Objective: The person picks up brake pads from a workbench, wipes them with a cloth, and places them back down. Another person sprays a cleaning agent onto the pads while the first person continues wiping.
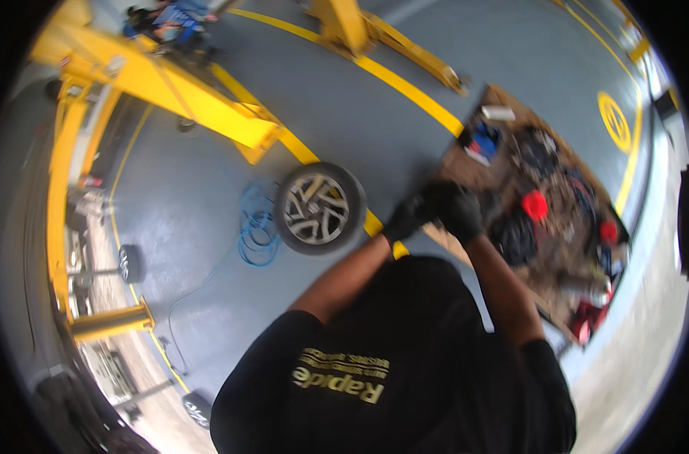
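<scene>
Both of my hands are in black gloves and close together, over the near left edge of a cluttered brown workbench [460, 165]. My left hand [406, 217] reaches in from the wheel side, its fingers meeting the other glove. My right hand [454, 212] is bent inward over the bench edge. Dark gloves and motion blur hide the fingers, and whether anything is between them cannot be made out. Nearest on the bench are a blue and white packet [482, 144], a black rounded part [515, 236] and a red round cap [535, 204].
A wheel with tyre [290, 216] lies on the grey floor to my left, beside a coiled blue hose [258, 234]. Yellow lift arms [201, 106] reach in from the far left. Another yellow lift arm [416, 49] stands at the back. A metal cylinder [583, 286] lies on the bench.
</scene>
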